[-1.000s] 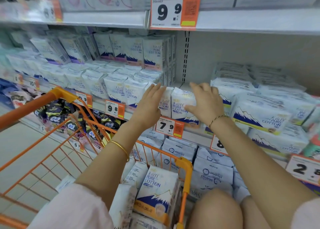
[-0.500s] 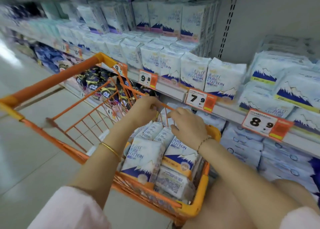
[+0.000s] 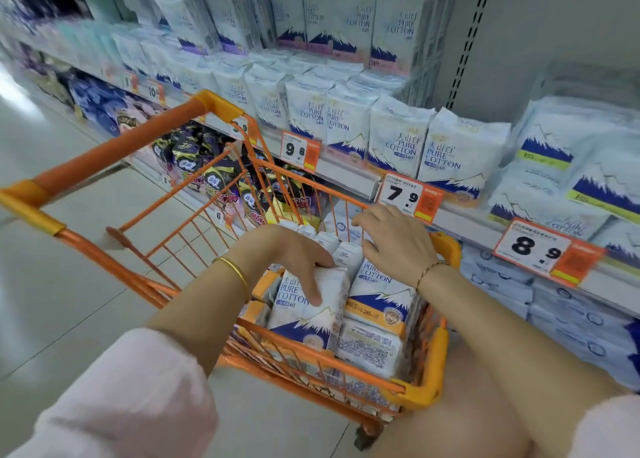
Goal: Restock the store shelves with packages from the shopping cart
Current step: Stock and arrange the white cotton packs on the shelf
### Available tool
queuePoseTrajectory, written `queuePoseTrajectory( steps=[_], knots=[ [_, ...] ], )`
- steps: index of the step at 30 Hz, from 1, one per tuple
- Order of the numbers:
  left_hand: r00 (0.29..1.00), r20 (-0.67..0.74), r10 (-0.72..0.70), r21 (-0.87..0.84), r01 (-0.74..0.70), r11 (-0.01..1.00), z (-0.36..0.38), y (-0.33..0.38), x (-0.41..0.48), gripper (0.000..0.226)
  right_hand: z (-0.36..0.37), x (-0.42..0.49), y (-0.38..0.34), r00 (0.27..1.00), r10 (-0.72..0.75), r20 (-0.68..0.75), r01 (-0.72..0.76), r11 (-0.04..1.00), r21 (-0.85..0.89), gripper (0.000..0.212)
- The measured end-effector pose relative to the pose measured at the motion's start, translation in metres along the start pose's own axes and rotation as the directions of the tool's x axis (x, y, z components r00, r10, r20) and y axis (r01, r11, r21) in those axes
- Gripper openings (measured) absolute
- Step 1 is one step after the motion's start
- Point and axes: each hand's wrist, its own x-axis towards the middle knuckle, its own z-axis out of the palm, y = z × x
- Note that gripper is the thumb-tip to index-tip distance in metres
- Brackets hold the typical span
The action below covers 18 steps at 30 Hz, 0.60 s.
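Left hand (image 3: 292,253) grips a package (image 3: 302,313), right hand (image 3: 394,241) loosely spread

The shopping cart (image 3: 114,145) is metal tube and wire with a smooth, semi-gloss orange coating. Its corner caps (image 3: 427,388) are smooth yellow plastic. The package (image 3: 294,322) has a thin, glossy plastic film wrapper, slightly creased. The shelf (image 3: 346,177) edge is smooth and matt. The price tags (image 3: 401,194) are printed paper or card. The floor (image 3: 69,284) is smooth tile with a light sheen. The bangle (image 3: 235,274) is polished gold-coloured metal. The sleeve (image 3: 131,398) is soft matt cloth.
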Motion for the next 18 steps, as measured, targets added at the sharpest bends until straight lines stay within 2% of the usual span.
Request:
queuePoseTrajectory(
  steps=[6,9,10,11,13,14,15,16,18],
  knots=[
    [0.999,0.042,-0.005,-0.033,0.006,0.999,-0.009,0.003,0.009,0.068,0.000,0.001,0.006,1.000,0.015,-0.026,-0.013,0.998,0.061,0.036],
    [0.998,-0.039,0.048,-0.080,-0.051,0.995,-0.019,0.002,-0.003,0.065,-0.005,0.001,0.006,0.998,0.050,-0.026,-0.045,0.989,0.143,0.031],
    [0.994,-0.089,0.071,-0.109,-0.080,0.991,-0.025,0.003,-0.010,0.062,-0.009,0.001,0.005,0.996,0.082,-0.026,-0.073,0.966,0.247,0.029],
    [0.985,-0.142,0.093,-0.137,-0.112,0.984,-0.032,0.005,-0.018,0.058,-0.017,0.001,0.005,0.993,0.120,-0.004,-0.107,0.905,0.412,0.027],
    [0.955,-0.268,0.125,-0.192,-0.180,0.965,-0.048,0.010,-0.035,0.052,-0.039,0.002,0.003,0.987,0.140,0.084,-0.154,0.626,0.764,0.022],
    [0.930,-0.347,0.122,-0.207,-0.203,0.957,-0.057,0.014,-0.043,0.050,-0.051,0.004,0.003,0.986,0.121,0.113,-0.159,0.504,0.849,0.018],
    [0.896,-0.431,0.108,-0.207,-0.215,0.955,-0.066,0.019,-0.050,0.048,-0.063,0.006,0.006,0.988,0.101,0.118,-0.151,0.452,0.879,0.016],
    [0.854,-0.511,0.094,-0.202,-0.226,0.953,-0.075,0.024,-0.056,0.047,-0.074,0.011,0.010,0.990,0.094,0.105,-0.137,0.452,0.881,0.019],
    [0.738,-0.669,0.089,-0.191,-0.287,0.939,-0.095,0.034,-0.065,0.050,-0.096,0.022,0.021,0.990,0.138,0.024,-0.091,0.508,0.857,0.028]
  ],
)
